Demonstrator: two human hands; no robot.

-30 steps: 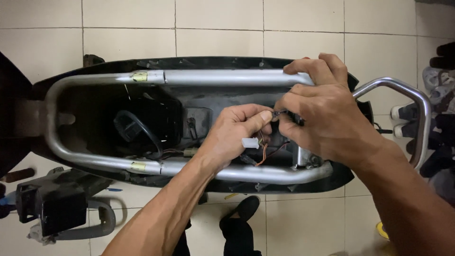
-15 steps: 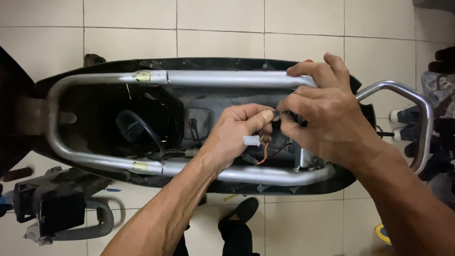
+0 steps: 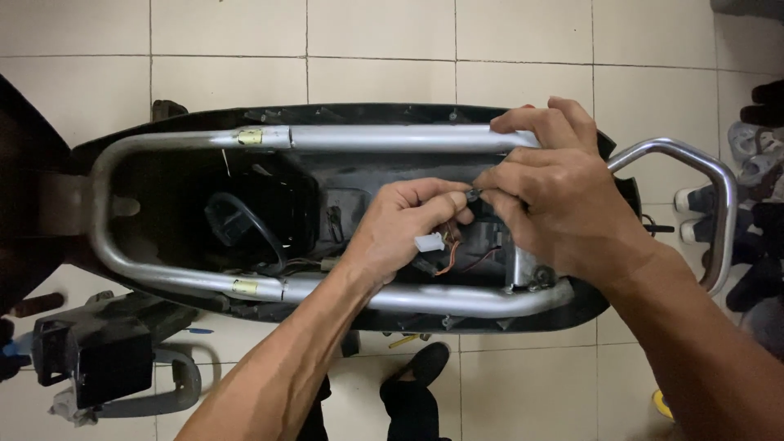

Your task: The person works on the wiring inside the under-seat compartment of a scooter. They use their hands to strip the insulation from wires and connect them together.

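Open bay inside the silver frame tube (image 3: 392,137): free at its left end; black cable (image 3: 269,233), white plug (image 3: 429,242) and wires crowd its right end.

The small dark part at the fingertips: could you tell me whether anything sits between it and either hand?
Nothing visible does. The left hand and right hand both pinch the small dark part directly, above the silver frame tube. A white connector hangs just below, clear of the fingertips.

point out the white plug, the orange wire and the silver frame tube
white plug (image 3: 429,242), head view, on the middle of its white plastic body
orange wire (image 3: 447,266), head view, on the loop below the plug
silver frame tube (image 3: 384,137), head view, on the bare far rail
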